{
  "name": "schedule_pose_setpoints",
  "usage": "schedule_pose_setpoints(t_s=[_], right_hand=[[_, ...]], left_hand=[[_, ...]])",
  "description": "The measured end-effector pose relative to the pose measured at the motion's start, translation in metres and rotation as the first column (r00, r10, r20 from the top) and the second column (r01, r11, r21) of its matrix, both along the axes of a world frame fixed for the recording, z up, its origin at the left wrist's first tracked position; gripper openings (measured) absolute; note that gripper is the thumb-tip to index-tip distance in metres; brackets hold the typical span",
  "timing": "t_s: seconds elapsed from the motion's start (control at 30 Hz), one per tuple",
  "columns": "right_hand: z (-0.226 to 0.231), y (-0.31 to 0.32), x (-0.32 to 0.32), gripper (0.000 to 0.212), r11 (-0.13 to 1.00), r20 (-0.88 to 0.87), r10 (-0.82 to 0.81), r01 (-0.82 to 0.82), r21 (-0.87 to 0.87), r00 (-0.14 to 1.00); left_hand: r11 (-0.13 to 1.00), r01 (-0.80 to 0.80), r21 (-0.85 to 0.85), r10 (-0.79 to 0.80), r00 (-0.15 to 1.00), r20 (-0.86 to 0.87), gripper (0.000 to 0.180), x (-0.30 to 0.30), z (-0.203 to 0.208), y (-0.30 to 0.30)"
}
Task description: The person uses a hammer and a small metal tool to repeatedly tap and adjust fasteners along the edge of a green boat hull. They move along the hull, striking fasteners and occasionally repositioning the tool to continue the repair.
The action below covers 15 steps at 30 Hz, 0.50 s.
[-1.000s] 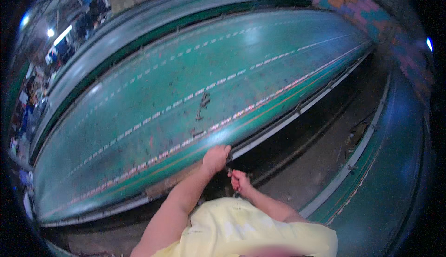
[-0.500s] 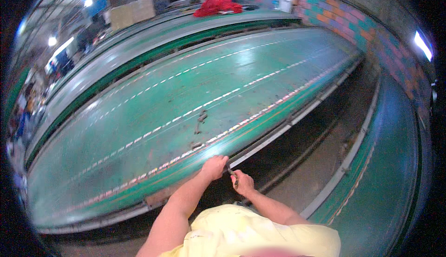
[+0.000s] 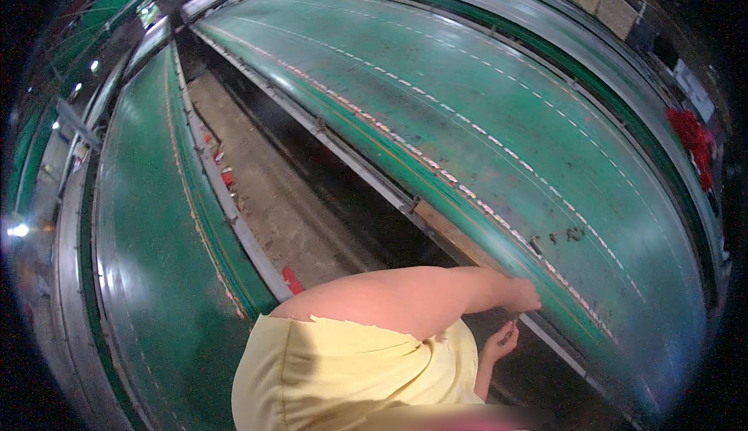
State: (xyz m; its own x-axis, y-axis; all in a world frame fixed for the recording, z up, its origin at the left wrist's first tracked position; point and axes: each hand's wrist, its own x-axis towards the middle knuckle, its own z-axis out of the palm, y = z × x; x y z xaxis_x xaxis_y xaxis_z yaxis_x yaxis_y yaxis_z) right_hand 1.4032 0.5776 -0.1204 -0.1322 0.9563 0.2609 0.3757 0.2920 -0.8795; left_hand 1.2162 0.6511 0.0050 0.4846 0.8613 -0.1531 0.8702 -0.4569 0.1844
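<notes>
My left hand [image 3: 525, 295] is closed at the near edge of a long green table [image 3: 436, 111], its fingers curled over the side rail. What lies inside its grip is hidden. Just below it, my right hand [image 3: 501, 340] is closed with thumb and fingers pinched around a small dark thing, too small to make out. On the table, a little beyond my left hand, lie several small dark metal pieces [image 3: 573, 234]. Another dark metal piece [image 3: 536, 244] lies nearer the edge, by the dashed white and pink line.
A metal rail [image 3: 366, 171] with a wooden strip [image 3: 452, 232] edges the table. To the left, a brown floor aisle [image 3: 257, 181] runs beside a second green table [image 3: 144, 197]. A red heap [image 3: 689, 146] sits at far right.
My view has swung to the left, so the table now runs toward the upper left and the second aisle shows. Both hands stay close together at the table edge.
</notes>
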Motion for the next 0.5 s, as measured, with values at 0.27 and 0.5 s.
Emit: schedule_pose_setpoints(t_s=[0.27,0.5], right_hand=[[-0.016,0.009,-0.001,0.038,0.998,0.080,-0.052,0.049,0.044,0.995],[-0.028,0.018,0.007,0.039,0.997,0.071,0.007,-0.002,-0.075,0.997]], left_hand=[[0.991,0.009,0.136,-0.017,0.998,0.059,0.023,-0.002,-0.032,0.012],[0.978,-0.024,0.208,-0.004,0.991,0.130,0.017,-0.002,-0.039,0.007]])
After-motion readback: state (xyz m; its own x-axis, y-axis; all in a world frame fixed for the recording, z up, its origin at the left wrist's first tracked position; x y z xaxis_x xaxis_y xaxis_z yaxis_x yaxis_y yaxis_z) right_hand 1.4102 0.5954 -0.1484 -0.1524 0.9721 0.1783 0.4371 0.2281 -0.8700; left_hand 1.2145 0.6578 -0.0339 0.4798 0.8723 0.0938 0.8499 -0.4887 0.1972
